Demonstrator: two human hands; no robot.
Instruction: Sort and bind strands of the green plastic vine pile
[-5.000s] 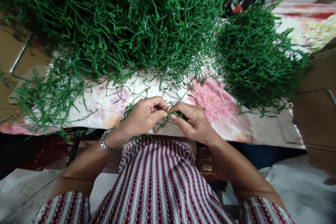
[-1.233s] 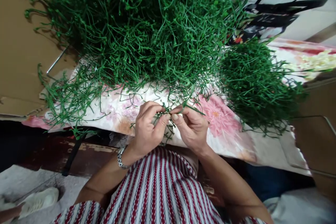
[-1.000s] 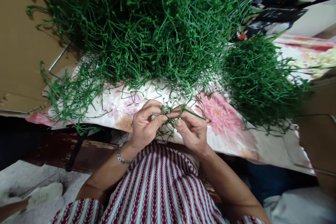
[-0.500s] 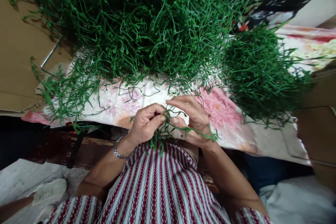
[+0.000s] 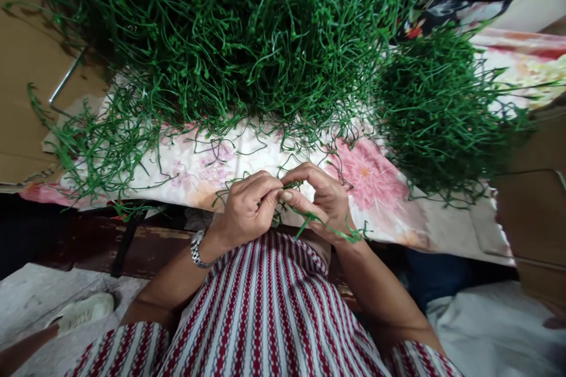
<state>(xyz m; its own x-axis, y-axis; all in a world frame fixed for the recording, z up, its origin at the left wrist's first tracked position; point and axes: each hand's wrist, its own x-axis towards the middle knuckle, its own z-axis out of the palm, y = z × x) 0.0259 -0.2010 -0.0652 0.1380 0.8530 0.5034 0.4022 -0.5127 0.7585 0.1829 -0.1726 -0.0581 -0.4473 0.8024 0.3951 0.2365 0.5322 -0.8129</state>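
Just changed: position of the right hand [image 5: 316,203], spread and apart from the left hand [image 5: 250,206] half a second ago, now brought in with thumb and index tips close to the left fingertips. Little changed: the sprig [image 5: 307,220], lying over the base of the right thumb as before. Meaning, by judgement, a return to fine two-handed work on the thin stem [image 5: 290,185] between the fingertips, not yet finished.

Left hand: thumb and index pinched together on the stem. Right hand: thumb and index curved like a ring, but cannot tell whether clamped on the stem or only touching.

Places, all from the big pile [image 5: 247,41]: stem and sprig in front of it, apart, on the side of the striped shirt [image 5: 260,306].

Counted: hands, two. Watch [image 5: 197,249], one, also in front. Sprig over the right hand, one. Big pile, one; small pile [image 5: 442,112], one, just beside at right; loose heap [image 5: 106,153], one, at front left. Cloth [image 5: 398,224], one, under and in front. Metal rod [image 5: 67,76], one, at left. Shoe [image 5: 86,313], one, well apart at front left. Stems inside the piles: too tangled for counting.
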